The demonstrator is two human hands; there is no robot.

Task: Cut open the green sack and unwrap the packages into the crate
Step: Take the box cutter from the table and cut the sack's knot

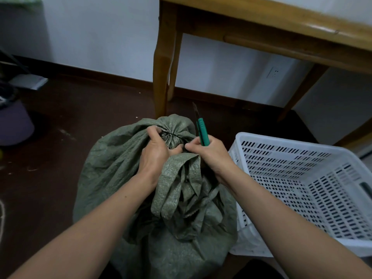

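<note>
A green woven sack (112, 158) stands on the dark floor in front of me, its neck gathered and tied tight with a dark cord (171, 134). My left hand (156, 150) grips the bunched neck just below the tie. My right hand (211, 156) holds a green utility knife (202, 131) with its blade pointing up and away, beside the tie; its thumb and forefinger touch the neck's right side. The loose top of the sack flops toward me. A white perforated plastic crate (302, 178) sits to the right, touching the sack. No packages are visible.
A wooden table (281, 19) stands against the white wall behind the sack, its leg (161, 77) just beyond the tied neck. A purple bucket (14, 125) sits at the far left. A wall socket (273, 72) is under the table.
</note>
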